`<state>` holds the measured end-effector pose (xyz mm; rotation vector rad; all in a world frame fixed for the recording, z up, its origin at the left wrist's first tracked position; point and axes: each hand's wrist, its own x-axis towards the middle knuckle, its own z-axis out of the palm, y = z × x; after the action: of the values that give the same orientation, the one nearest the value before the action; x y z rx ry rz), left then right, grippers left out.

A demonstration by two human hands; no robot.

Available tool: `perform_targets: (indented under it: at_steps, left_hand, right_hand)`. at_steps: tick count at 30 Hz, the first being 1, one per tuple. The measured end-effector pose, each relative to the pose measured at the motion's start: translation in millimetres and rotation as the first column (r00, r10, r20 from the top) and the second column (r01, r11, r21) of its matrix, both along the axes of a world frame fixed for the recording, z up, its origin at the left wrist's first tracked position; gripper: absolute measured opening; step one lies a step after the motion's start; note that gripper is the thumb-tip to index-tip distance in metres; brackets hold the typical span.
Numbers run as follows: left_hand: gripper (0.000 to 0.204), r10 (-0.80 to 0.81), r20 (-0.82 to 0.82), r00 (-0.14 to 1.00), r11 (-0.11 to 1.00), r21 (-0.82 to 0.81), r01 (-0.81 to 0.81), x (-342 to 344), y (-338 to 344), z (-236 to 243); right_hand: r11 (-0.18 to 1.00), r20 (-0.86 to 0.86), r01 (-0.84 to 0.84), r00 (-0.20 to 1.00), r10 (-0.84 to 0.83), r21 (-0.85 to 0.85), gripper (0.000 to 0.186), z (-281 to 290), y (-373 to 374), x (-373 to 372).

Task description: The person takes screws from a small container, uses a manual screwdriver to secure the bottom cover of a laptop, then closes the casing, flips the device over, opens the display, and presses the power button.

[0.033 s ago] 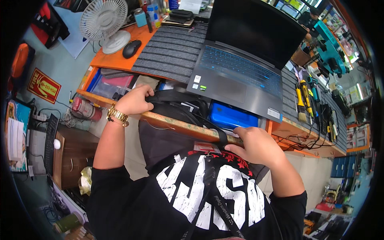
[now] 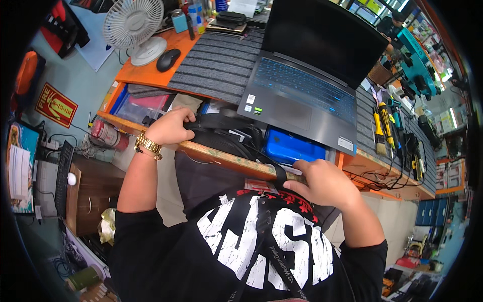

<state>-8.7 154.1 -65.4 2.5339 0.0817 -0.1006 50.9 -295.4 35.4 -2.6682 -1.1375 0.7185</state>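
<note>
An open drawer (image 2: pixel 221 154) with a worn wooden front juts out below the desk top. My left hand (image 2: pixel 172 126), a gold bracelet on its wrist, reaches over that front; its thumb and fingers close around the end of a black soft bag (image 2: pixel 216 143). The bag lies in the drawer, and its black strap (image 2: pixel 279 173) hangs over the front edge. At the drawer's right end my right hand (image 2: pixel 322 183) grips the front, thumb on the near side and fingers over the top. A blue plastic case (image 2: pixel 294 146) sits inside, partly under the overhanging laptop.
An open laptop (image 2: pixel 297 100) with a dark screen overhangs the drawer. A fan (image 2: pixel 132 25) and a mouse (image 2: pixel 168 60) are at the left of the desk. Brushes and screwdrivers (image 2: pixel 386 123) lie on the right mat, with black cables (image 2: pixel 392 176) hanging below. A person (image 2: pixel 391 27) is at the far right.
The whole view has shifted very slightly. Both hands, the bag and the drawer keep their places.
</note>
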Motion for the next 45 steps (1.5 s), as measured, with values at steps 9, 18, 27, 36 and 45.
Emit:
perform_targets:
  at_steps: [9, 18, 27, 36, 45]
  left_hand:
    - [0.024, 0.173, 0.057, 0.983, 0.985, -0.004, -0.173, -11, -6, -5]
    - [0.035, 0.119, 0.119, 0.986, 0.992, -0.055, -0.113, -2, 1, -7]
    - [0.029, -0.119, 0.171, 0.978, 0.985, -0.106, 0.138, -3, -4, 7]
    - [0.017, 0.001, 0.449, 0.893, 0.995, -0.088, 0.044, -16, -4, 4]
    - [0.015, 0.169, 0.446, 0.879, 0.958, -0.282, -0.042, -17, 1, 6]
  right_hand:
    - [0.859, 0.148, -0.412, 0.911, 0.385, 0.303, 0.030, -42, 166, 38]
    - [0.830, 0.348, -0.556, 0.787, 0.510, 0.039, 0.022, -96, 258, 53]
    - [0.768, 0.589, -0.619, 0.686, 0.428, 0.163, 0.018, -64, 218, 57]
    - [0.872, 0.468, -0.490, 0.767, 0.440, -0.017, 0.017, -53, 127, 56]
    - [0.906, 0.457, -0.412, 0.827, 0.328, 0.095, 0.015, -68, 61, 46]
